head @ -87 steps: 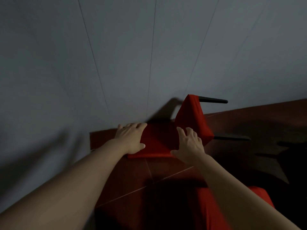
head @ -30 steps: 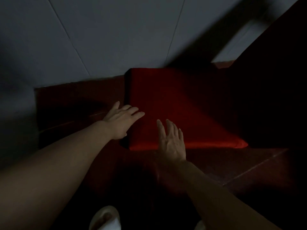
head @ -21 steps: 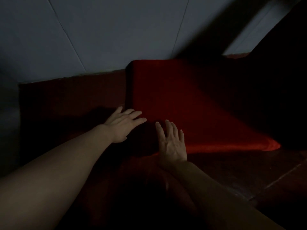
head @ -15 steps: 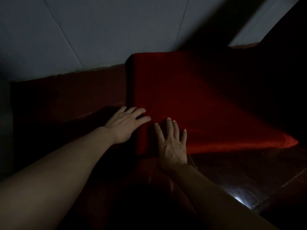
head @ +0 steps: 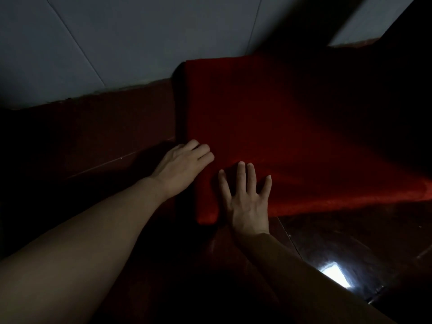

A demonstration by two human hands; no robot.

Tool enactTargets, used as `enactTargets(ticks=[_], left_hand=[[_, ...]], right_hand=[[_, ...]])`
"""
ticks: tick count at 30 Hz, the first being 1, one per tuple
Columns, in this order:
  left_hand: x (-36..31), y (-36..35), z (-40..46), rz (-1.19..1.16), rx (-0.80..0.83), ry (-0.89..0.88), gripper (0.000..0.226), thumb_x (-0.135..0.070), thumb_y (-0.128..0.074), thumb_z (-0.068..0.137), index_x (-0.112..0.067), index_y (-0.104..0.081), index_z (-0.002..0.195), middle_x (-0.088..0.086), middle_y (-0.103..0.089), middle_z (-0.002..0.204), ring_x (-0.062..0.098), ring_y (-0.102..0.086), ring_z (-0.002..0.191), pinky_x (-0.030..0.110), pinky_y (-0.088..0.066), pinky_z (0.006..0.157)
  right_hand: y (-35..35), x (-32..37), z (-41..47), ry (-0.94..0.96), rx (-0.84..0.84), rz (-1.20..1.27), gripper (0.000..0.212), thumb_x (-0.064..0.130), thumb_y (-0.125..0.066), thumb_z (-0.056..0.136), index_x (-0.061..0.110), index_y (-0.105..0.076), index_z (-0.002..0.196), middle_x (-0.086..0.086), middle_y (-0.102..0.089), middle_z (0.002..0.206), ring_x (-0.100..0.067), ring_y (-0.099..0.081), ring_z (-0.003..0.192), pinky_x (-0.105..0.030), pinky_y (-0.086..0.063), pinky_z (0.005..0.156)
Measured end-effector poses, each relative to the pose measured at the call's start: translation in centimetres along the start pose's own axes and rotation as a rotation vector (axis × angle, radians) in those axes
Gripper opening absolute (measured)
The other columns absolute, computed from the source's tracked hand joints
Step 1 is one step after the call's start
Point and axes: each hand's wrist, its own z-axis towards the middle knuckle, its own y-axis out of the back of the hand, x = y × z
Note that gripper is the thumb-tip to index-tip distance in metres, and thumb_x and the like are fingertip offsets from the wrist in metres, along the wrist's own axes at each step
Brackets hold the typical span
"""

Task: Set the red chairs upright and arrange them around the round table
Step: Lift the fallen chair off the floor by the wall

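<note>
One red chair (head: 280,136) is filling the middle and right of the head view, lying against the pale tiled wall (head: 117,43); only a broad red padded panel is showing, and in this dim light it is hard to say whether that is the seat or the backrest. Its near edge is resting on the dark reddish floor (head: 93,141), which is running left to the base of the wall and is catching a bright patch of reflected light at lower right. Heavy shadow is covering the chair's upper right part. Both bare forearms are reaching in from the bottom. The left hand (head: 182,169) is resting at the panel's left edge, fingers bent loosely at the knuckles and touching the fabric, not closing round it. The right hand (head: 247,197) is lying flat on the near corner, fingers straight and spread wide, pressing on the cushion.
</note>
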Motion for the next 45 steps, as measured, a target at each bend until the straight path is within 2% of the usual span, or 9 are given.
enactTargets(ticks=[7, 11, 15, 24, 27, 30, 35, 40, 45], left_hand=[[0.3, 0.2, 0.5, -0.064, 0.001, -0.022, 0.029, 0.007, -0.042, 0.088, -0.008, -0.063, 0.101, 0.002, -0.056, 0.091, 0.013, -0.041, 0.081, 0.022, -0.029, 0.064], [0.6, 0.7, 0.8, -0.072, 0.072, -0.02, 0.023, 0.002, -0.038, 0.089, -0.011, -0.056, 0.083, -0.003, -0.044, 0.079, 0.008, -0.034, 0.076, 0.016, -0.017, 0.053], [0.4, 0.9, 0.8, -0.076, 0.053, -0.03, 0.029, 0.009, -0.044, 0.086, -0.017, -0.04, 0.074, -0.003, -0.039, 0.073, 0.011, -0.035, 0.072, 0.021, -0.019, 0.055], [0.6, 1.5, 0.3, -0.065, -0.027, -0.083, 0.032, 0.02, -0.049, 0.076, -0.011, -0.048, 0.069, 0.001, -0.042, 0.069, 0.015, -0.038, 0.067, 0.021, -0.019, 0.051], [0.4, 1.4, -0.9, -0.023, -0.053, -0.082, 0.035, 0.023, -0.056, 0.065, -0.007, -0.056, 0.081, 0.003, -0.046, 0.079, 0.017, -0.044, 0.071, 0.021, -0.028, 0.054], [-0.3, 0.7, -1.5, 0.044, -0.092, -0.035, 0.055, 0.02, -0.062, 0.064, -0.006, -0.056, 0.113, 0.013, -0.051, 0.111, 0.027, -0.051, 0.098, 0.037, -0.045, 0.081], [-1.7, 0.9, -1.0, 0.138, -0.062, -0.001, 0.065, 0.002, -0.066, 0.078, -0.013, -0.043, 0.137, 0.017, -0.029, 0.149, 0.033, -0.025, 0.14, 0.052, -0.016, 0.116], [-2.0, 2.2, -1.1, 0.098, -0.177, -0.066, 0.08, 0.02, -0.071, 0.064, -0.013, -0.053, 0.134, 0.016, -0.039, 0.147, 0.035, -0.035, 0.137, 0.053, -0.02, 0.11], [-3.3, 3.9, -0.9, 0.004, -0.269, -0.062, 0.072, 0.025, -0.069, 0.062, -0.01, -0.062, 0.125, 0.018, -0.051, 0.137, 0.038, -0.046, 0.129, 0.052, -0.032, 0.103]], right_hand=[[0.4, -0.1, -0.1, 0.056, 0.004, -0.107, 0.09, 0.031, -0.063, 0.087, 0.012, 0.0, 0.149, -0.023, -0.016, 0.146, -0.04, -0.017, 0.14, -0.072, -0.013, 0.105], [0.5, -0.3, -0.7, 0.074, -0.145, -0.164, 0.077, 0.035, -0.075, 0.07, 0.018, -0.044, 0.139, -0.004, -0.052, 0.116, -0.023, -0.052, 0.106, -0.062, -0.037, 0.1], [0.5, -0.4, -0.8, 0.05, -0.271, -0.135, 0.072, 0.033, -0.087, 0.051, 0.021, -0.065, 0.119, -0.002, -0.06, 0.099, -0.02, -0.059, 0.088, -0.059, -0.047, 0.091], [0.6, -1.2, -1.4, 0.081, -0.524, 0.001, 0.077, 0.02, -0.093, 0.039, 0.02, -0.071, 0.113, -0.01, -0.062, 0.087, -0.026, -0.061, 0.075, -0.064, -0.05, 0.081], [0.7, -1.2, -1.9, 0.101, -0.564, 0.091, 0.077, 0.015, -0.094, 0.041, 0.019, -0.071, 0.114, -0.011, -0.06, 0.082, -0.026, -0.06, 0.07, -0.066, -0.05, 0.078], [1.1, -1.3, -2.4, 0.103, -0.57, 0.13, 0.075, 0.011, -0.093, 0.042, 0.018, -0.071, 0.113, -0.011, -0.06, 0.081, -0.026, -0.06, 0.069, -0.065, -0.051, 0.076], [2.3, -1.7, -3.2, 0.113, -0.581, 0.161, 0.071, 0.01, -0.091, 0.049, 0.017, -0.07, 0.116, -0.01, -0.059, 0.082, -0.025, -0.059, 0.071, -0.063, -0.052, 0.077], [3.6, -2.6, -4.5, 0.122, -0.598, 0.18, 0.069, 0.013, -0.09, 0.053, 0.016, -0.068, 0.118, -0.011, -0.06, 0.084, -0.025, -0.059, 0.072, -0.061, -0.053, 0.077], [5.5, -4.0, -6.2, 0.129, -0.638, 0.163, 0.063, 0.012, -0.087, 0.061, 0.015, -0.067, 0.121, -0.01, -0.059, 0.084, -0.024, -0.058, 0.071, -0.058, -0.054, 0.077]])
